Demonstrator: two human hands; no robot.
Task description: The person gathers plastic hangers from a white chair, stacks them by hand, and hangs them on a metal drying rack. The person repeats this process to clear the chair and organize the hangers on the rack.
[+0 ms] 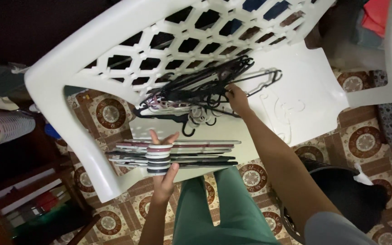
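Note:
My left hand (164,174) grips a bunch of several clothes hangers (178,154) by their stacked hooks; the hangers lie flat, side by side, white, pink and black, above the front edge of a white plastic chair (309,86). My right hand (237,97) reaches onto the chair seat and pinches a black hanger in a tangled pile of black and white hangers (200,90). The pile rests against the chair's lattice back (178,41). My green trouser leg (223,208) shows below.
The floor has brown patterned tiles (364,140). A dark bucket with a white scrap (345,190) stands at the lower right. A wooden shelf with cloth and a basket (5,131) is at the left. Another white chair with clothes (386,27) stands at the top right.

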